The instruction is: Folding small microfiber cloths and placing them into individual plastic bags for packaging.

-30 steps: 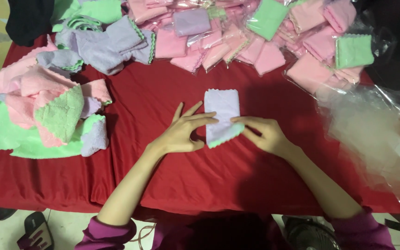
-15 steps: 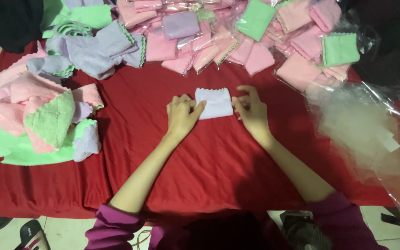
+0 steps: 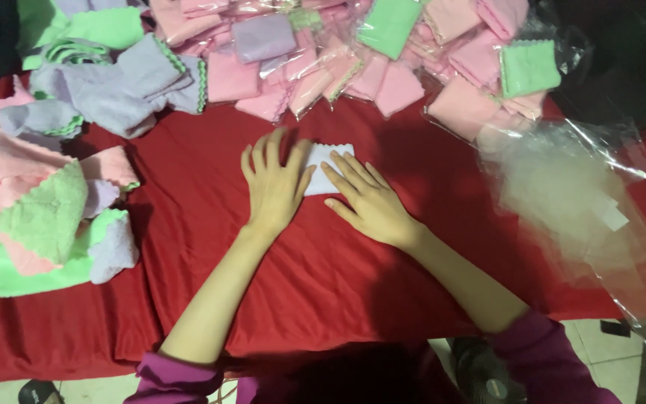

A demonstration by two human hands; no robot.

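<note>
Both my hands lie flat, fingers spread, on a small folded pale lilac cloth (image 3: 324, 166) with a scalloped edge, near the middle of the red tablecloth (image 3: 323, 277). My left hand (image 3: 272, 187) presses palm-down over the cloth's left part, and my right hand (image 3: 371, 202) lies over its lower right corner, fingertips on the fabric; neither hand is closed around anything. Only the cloth's top edge and a strip between my hands show.

Along the far edge of the tablecloth sits a heap of packed cloths in clear wrappers (image 3: 383, 60), mostly pink, a few green and lilac. At the far left corner lie loose lilac cloths with green trim (image 3: 114, 86). By the left edge is a pile of unfolded pink and green cloths (image 3: 31, 217). Toward the right edge, a stack of empty clear plastic bags (image 3: 570, 194) spreads over the red fabric and hangs past the near edge.
</note>
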